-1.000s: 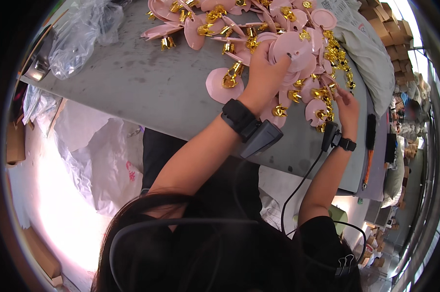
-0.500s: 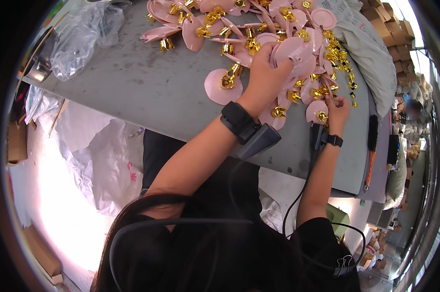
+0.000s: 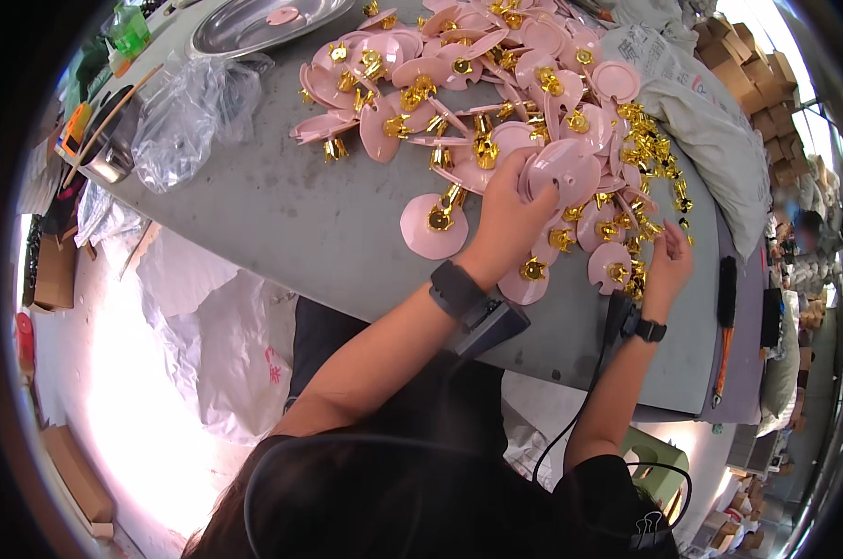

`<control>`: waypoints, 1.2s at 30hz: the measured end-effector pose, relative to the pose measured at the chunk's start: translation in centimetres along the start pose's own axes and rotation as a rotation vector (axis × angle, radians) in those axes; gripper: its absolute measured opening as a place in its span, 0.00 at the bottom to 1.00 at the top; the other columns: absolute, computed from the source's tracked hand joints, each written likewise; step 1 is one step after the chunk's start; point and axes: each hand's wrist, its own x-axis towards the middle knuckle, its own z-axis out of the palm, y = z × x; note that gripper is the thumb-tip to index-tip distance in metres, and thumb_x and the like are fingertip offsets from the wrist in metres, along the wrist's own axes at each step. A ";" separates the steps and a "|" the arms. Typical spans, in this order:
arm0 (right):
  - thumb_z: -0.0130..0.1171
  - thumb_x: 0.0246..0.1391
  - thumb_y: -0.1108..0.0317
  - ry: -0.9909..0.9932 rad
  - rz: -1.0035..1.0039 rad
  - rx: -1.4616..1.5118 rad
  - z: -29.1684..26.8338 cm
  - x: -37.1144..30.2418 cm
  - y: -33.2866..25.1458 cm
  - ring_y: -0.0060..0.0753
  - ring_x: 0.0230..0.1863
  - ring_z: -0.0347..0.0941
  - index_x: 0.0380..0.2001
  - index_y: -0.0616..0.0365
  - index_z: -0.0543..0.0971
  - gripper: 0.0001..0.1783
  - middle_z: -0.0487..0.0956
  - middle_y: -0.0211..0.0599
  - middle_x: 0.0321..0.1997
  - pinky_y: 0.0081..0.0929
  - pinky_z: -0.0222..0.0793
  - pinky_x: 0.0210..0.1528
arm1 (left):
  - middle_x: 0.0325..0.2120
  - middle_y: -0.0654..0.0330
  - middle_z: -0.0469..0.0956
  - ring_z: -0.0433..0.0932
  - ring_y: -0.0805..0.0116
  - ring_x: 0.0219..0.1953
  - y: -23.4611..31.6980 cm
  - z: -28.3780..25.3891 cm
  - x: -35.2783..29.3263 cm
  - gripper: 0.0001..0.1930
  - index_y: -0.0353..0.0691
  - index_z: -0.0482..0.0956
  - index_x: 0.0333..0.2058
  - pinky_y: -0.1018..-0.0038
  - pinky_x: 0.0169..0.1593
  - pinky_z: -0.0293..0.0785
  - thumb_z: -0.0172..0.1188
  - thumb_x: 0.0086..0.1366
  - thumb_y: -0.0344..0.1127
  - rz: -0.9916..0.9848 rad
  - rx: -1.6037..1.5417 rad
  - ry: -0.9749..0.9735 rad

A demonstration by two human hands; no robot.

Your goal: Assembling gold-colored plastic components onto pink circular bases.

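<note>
My left hand (image 3: 515, 219) is closed on a few stacked pink plastic discs (image 3: 563, 172), thumb over the near edge. Beside the strip of loose gold crown-shaped pieces (image 3: 680, 200) is my right hand (image 3: 671, 265). Its fingers are stretched out and slightly apart, close to the last gold pieces, with nothing visible between them. Pink discs bearing gold crowns lie heaped beyond and between my hands. One such disc (image 3: 421, 238) lies alone left of my left hand, and another disc with a crown (image 3: 603, 264) lies near my right wrist.
A steel tray (image 3: 254, 47) with a pink disc in it stands at the far left, near a crumpled clear plastic bag (image 3: 175, 140). A white woven sack (image 3: 687, 112) borders the heap at right. An orange-handled brush (image 3: 723, 345) lies near the table's right edge.
My right hand has left the pink discs and moved right, toward the loose gold pieces. My left hand still holds its discs. The view has shifted, showing more of the table's far side.
</note>
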 end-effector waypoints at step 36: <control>0.48 0.52 0.77 -0.349 0.299 0.977 4.1 -5.8 -9.2 0.21 0.34 0.72 0.41 0.62 0.73 0.12 0.75 0.31 0.36 0.17 0.69 0.36 | 0.51 0.46 0.66 0.68 0.48 0.51 -0.2 1.6 -2.3 0.24 0.35 0.66 0.51 0.65 0.52 0.64 0.48 0.53 0.18 0.672 0.640 -0.114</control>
